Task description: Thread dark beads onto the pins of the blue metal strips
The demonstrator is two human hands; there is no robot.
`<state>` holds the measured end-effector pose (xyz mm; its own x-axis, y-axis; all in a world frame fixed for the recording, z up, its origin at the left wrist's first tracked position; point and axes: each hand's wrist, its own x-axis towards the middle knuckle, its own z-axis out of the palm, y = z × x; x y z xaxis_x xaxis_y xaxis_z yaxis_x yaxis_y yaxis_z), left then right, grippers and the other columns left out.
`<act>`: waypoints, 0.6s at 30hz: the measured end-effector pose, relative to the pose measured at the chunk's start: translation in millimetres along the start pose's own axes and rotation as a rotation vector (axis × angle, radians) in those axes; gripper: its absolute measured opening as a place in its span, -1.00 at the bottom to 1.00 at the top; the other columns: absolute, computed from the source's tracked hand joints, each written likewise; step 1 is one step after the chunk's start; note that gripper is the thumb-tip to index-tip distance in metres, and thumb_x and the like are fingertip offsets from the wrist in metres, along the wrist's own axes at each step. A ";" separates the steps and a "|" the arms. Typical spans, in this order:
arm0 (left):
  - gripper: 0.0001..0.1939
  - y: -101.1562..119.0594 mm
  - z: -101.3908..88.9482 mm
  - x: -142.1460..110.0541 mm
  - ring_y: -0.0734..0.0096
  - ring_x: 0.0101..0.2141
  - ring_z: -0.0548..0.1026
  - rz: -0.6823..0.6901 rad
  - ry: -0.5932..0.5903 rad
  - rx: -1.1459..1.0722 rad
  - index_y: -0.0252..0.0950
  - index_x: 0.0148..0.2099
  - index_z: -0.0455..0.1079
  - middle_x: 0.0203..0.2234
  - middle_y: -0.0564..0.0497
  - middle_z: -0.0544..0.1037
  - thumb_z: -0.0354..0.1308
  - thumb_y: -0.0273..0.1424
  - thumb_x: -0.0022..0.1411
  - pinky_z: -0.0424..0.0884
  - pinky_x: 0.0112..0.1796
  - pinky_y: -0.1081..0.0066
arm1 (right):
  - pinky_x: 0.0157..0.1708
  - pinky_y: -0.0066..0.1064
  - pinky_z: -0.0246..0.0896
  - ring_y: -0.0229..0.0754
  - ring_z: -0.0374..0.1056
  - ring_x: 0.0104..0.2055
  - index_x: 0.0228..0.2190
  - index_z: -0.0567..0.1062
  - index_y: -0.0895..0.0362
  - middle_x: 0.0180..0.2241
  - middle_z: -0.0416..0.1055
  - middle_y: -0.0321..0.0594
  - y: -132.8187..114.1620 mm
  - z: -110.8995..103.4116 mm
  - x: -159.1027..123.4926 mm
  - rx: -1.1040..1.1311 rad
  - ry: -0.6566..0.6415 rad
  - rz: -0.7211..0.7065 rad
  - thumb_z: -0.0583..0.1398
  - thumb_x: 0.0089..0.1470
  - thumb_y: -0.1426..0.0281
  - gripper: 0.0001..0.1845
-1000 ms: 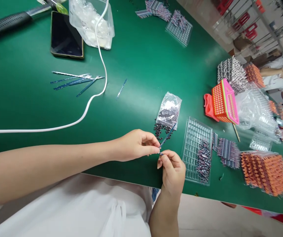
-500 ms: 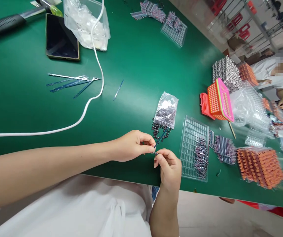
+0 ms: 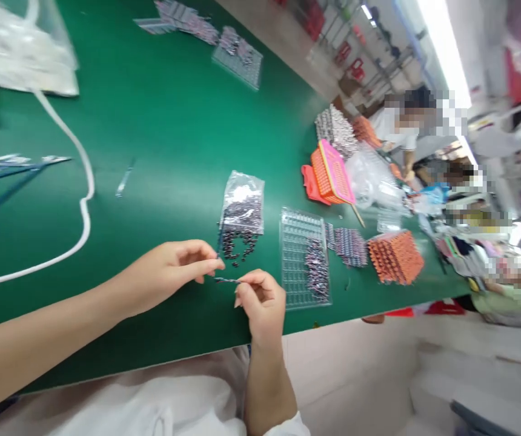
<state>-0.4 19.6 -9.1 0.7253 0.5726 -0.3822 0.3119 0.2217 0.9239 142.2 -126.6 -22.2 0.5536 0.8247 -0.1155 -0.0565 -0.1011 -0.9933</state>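
Note:
My left hand (image 3: 188, 261) is closed, its thumb and forefinger pinching a thin dark blue strip (image 3: 220, 239) that sticks up from the fingertips. In a pinch of its own, my right hand (image 3: 264, 300) holds a short, thin, dark twisted piece (image 3: 228, 280) pointing toward the left fingertips. Whether that piece touches the left hand or the strip, I cannot tell. Just beyond both hands, loose dark beads (image 3: 238, 243) lie at the mouth of a clear plastic bag (image 3: 244, 197) of beads. Right of my right hand is a clear compartment tray (image 3: 293, 260) bearing a heap of small dark-and-pink pieces (image 3: 317, 272).
Bundles of pieces (image 3: 350, 246) and an orange stack (image 3: 395, 257) stand right of the tray. Farther back is an orange-and-pink basket (image 3: 331, 172). A white cable (image 3: 85, 212) and blue strips (image 3: 8, 172) lie left. Co-workers sit at the table's far right.
The view has swung right, so the table's things appear farther left. My hands have drawn slightly apart, and the twisted piece now shows between them.

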 end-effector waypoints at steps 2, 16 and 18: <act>-0.59 -6.4 -0.4 3.3 0.30 -0.35 0.49 -0.024 -0.009 0.039 -0.21 -0.31 0.47 -0.28 0.02 0.62 0.22 0.05 0.14 0.41 -0.25 0.38 | -0.52 -0.50 0.23 -0.34 0.34 -0.52 -0.42 0.53 0.10 -0.46 0.42 -0.34 -6.0 -7.3 -4.7 -0.064 0.012 -0.083 0.27 0.04 0.40 -0.97; -0.53 -12.4 3.6 3.9 0.19 -0.25 0.56 0.022 -0.045 0.028 -0.22 -0.32 0.46 -0.29 -0.06 0.65 0.20 0.11 0.14 0.48 -0.23 0.35 | -0.18 -0.32 0.34 -0.11 0.46 -0.23 -0.28 0.59 0.14 -0.26 0.57 -0.12 -25.9 -185.4 39.0 -0.781 0.553 -0.211 0.20 0.11 0.09 -0.62; -0.51 -12.0 5.8 3.1 0.17 -0.27 0.58 0.051 0.029 0.086 -0.23 -0.34 0.47 -0.32 -0.07 0.66 0.20 0.13 0.13 0.49 -0.26 0.35 | -0.17 -0.31 0.34 -0.09 0.46 -0.22 -0.28 0.59 0.13 -0.25 0.58 -0.10 -29.3 -190.9 57.0 -0.806 0.519 -0.220 0.19 0.11 0.09 -0.62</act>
<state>1.7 14.1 -21.4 0.7239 0.6044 -0.3327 0.3270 0.1240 0.9368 334.0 -182.9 2.1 0.7911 0.5432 0.2811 0.5685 -0.4833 -0.6658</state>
